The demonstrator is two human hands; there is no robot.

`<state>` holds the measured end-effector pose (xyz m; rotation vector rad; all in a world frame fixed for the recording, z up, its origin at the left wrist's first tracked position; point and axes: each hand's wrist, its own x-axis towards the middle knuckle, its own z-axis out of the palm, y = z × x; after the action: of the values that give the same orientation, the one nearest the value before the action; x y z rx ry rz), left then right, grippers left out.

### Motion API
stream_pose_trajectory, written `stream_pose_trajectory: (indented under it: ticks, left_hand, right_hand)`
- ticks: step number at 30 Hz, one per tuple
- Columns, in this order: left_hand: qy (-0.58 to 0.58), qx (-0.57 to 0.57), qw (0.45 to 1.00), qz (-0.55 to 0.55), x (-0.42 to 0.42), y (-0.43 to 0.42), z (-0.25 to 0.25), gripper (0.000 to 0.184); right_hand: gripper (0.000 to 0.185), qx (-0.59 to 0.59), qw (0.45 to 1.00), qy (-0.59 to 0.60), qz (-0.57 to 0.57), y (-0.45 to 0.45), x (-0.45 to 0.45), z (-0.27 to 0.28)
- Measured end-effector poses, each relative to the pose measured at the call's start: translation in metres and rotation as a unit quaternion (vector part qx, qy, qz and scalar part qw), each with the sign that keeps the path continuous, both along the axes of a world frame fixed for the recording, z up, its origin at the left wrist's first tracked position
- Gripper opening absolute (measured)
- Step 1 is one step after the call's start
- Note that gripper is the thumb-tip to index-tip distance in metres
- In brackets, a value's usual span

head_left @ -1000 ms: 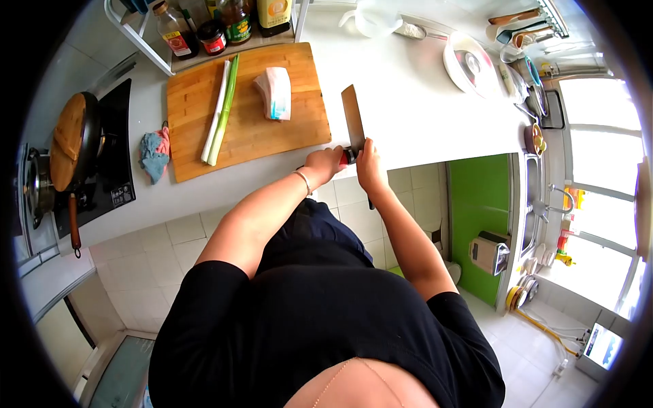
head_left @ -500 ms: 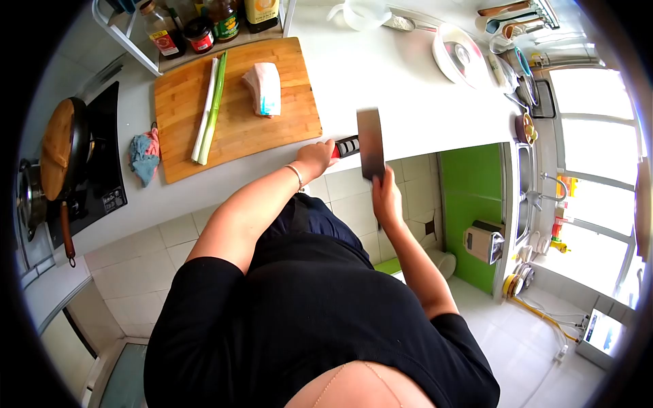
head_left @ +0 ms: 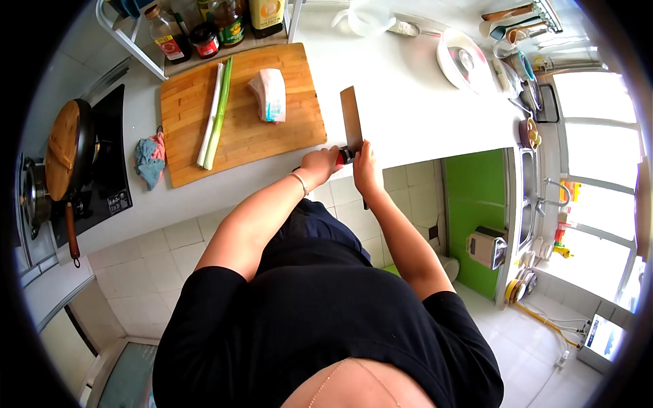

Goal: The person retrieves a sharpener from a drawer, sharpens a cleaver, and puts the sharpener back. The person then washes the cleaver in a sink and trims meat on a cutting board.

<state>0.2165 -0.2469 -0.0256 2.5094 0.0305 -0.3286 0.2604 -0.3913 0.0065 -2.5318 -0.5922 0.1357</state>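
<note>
My left hand (head_left: 320, 168) is wrapped round a red and black knife sharpener (head_left: 344, 156) at the counter's front edge. In my right hand (head_left: 368, 174) is a cleaver (head_left: 351, 117), its broad blade pointing away from me over the counter and its handle end showing below the fist. The blade's lower part is at the sharpener, whose slots are largely hidden. Left of both hands, a wooden cutting board (head_left: 183, 122) carries a long green and white leek or scallion (head_left: 216, 119) and a pale block of meat (head_left: 271, 95) with a blue mark.
A crumpled blue and pink cloth (head_left: 148, 163) lies beside the board, near a cooktop (head_left: 112, 173) with a wood-lidded pan (head_left: 62, 151). Bottles (head_left: 166, 34) stand on a rack behind. A white basin (head_left: 447, 64) sits at the far right, and a sink (head_left: 526, 194) lies beyond.
The cleaver has moved left and away from me, bringing its lower blade to the sharpener. My right hand is now close beside my left, which still holds the sharpener.
</note>
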Motion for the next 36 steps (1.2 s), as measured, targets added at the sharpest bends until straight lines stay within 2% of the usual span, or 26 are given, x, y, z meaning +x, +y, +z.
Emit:
stream_pose_trajectory:
  ticks: [4,6,8,9,10,12,14,18,21,26,36]
  left_hand:
    - [-0.012,0.012,1.0,-0.004,0.001,0.0,-0.008,0.036]
    - [-0.022,0.013,1.0,-0.008,0.005,-0.001,-0.012,0.037]
    - [0.021,0.02,1.0,0.003,0.006,-0.002,-0.017,0.04]
    - [0.001,0.016,1.0,-0.02,0.004,0.0,-0.007,0.045]
    - [-0.005,0.015,1.0,-0.019,0.006,-0.001,-0.009,0.045]
    - [-0.008,0.017,1.0,-0.012,0.003,-0.001,-0.015,0.046]
    - [0.033,0.029,0.999,-0.027,0.003,0.001,-0.001,0.047]
    - [0.003,0.028,0.999,-0.022,0.001,0.0,-0.008,0.043]
    - [-0.003,0.018,1.0,-0.005,0.001,-0.001,-0.003,0.041]
    - [0.014,0.006,1.0,0.002,0.002,0.0,0.003,0.039]
    - [0.013,0.002,1.0,-0.011,-0.005,-0.009,-0.003,0.033]
  right_hand:
    - [0.03,-0.104,0.992,0.064,0.012,-0.012,-0.011,0.012]
    - [0.031,-0.171,0.982,0.072,0.028,-0.053,-0.041,0.002]
    - [0.034,-0.168,0.98,0.097,0.046,-0.112,-0.079,0.015]
    - [0.034,-0.27,0.946,0.165,0.075,-0.135,-0.091,0.035]
    - [0.034,-0.272,0.946,0.159,0.073,-0.154,-0.099,0.038]
    - [0.033,-0.149,0.983,0.096,0.044,-0.176,-0.111,0.035]
    - [0.033,-0.032,0.998,0.054,-0.007,-0.098,-0.067,0.043]
    - [0.033,0.059,0.998,-0.018,0.007,-0.015,-0.012,0.031]
    - [0.032,0.073,0.995,-0.054,0.029,-0.004,0.003,0.013]
    - [0.032,0.042,0.998,-0.048,0.029,-0.006,0.004,-0.003]
    - [0.03,-0.078,0.996,0.022,0.035,0.001,0.0,0.014]
